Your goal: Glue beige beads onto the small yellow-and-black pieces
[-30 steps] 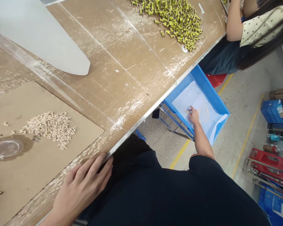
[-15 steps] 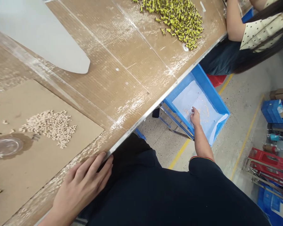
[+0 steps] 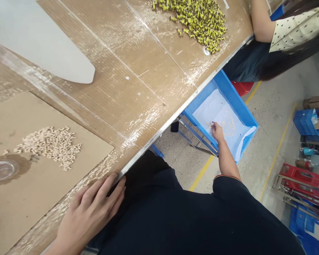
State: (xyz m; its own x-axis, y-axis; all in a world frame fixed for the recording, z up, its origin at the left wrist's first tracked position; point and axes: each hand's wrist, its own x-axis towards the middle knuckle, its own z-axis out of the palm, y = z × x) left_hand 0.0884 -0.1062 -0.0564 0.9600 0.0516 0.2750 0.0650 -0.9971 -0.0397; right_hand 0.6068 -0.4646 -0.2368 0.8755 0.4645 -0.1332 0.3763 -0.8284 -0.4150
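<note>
My left hand [image 3: 91, 209] lies flat on the table's metal-trimmed edge [image 3: 149, 143], fingers stretched out and holding nothing. Off to the right, my right hand [image 3: 218, 131] reaches down into a blue plastic tray [image 3: 248, 110]. Its fingers are extended over the white sheet [image 3: 214, 102] that lines the tray, near scattered small beige pieces [image 3: 231, 122]. Whether the fingertips touch any of them is too small to make out. A heap of small, beige, bent pieces [image 3: 51, 143] sits on a brown board [image 3: 23, 202], left of my left hand.
A clear round dish [image 3: 2, 170] stands beside the beige heap. Farther back are a grey-white panel [image 3: 48, 46] and a pile of yellow-and-black pieces [image 3: 202, 23]. A co-worker's arm [image 3: 263, 23] is at the upper right. A red stool [image 3: 303, 179] and blue crates [image 3: 305, 122] stand on the floor.
My right hand has shifted slightly left within the tray, its fingers now pointing more to the left. The view has moved slightly. My left hand stays on the table edge.
</note>
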